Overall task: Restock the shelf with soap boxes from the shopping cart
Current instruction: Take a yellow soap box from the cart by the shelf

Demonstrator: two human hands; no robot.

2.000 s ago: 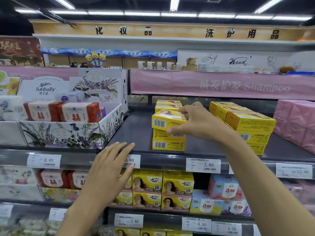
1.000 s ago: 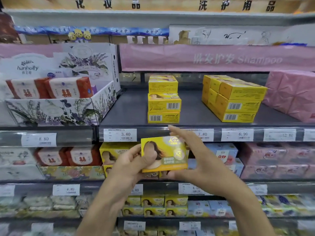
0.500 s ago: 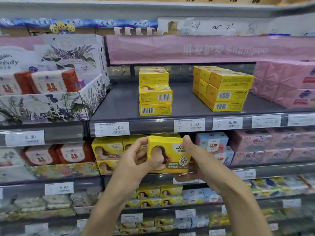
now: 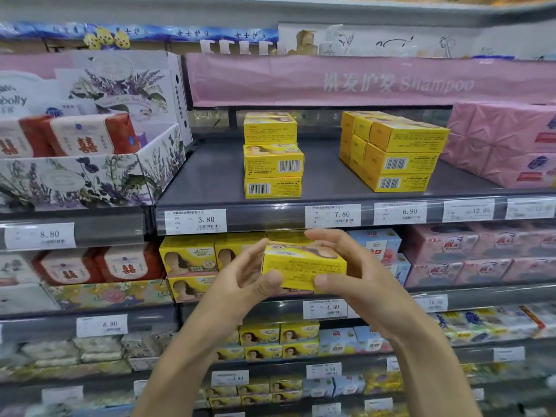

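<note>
A yellow soap box [image 4: 304, 266] sits in mid-air in front of the second shelf row, gripped at both ends — the left hand [image 4: 240, 284] curls round its left end, the right hand [image 4: 352, 272] round its right. Above, on the grey shelf [image 4: 210, 179], stands a stack of matching boxes [image 4: 272, 164], with a bigger yellow pile [image 4: 394, 152] well apart to its right.

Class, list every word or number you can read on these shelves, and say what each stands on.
"Shampoo": pink banner.
"3.80": first price tag on the grey shelf rail.
"7.80": second tag.
"6.90": third tag.
"12.80": fourth tag.
"8.80": far-left tag.
"4.50": lower-rail tag.
"bolly": white carton, cut off at the frame edge.
Too blurred: the held soap box print, the bottom tags.
</note>
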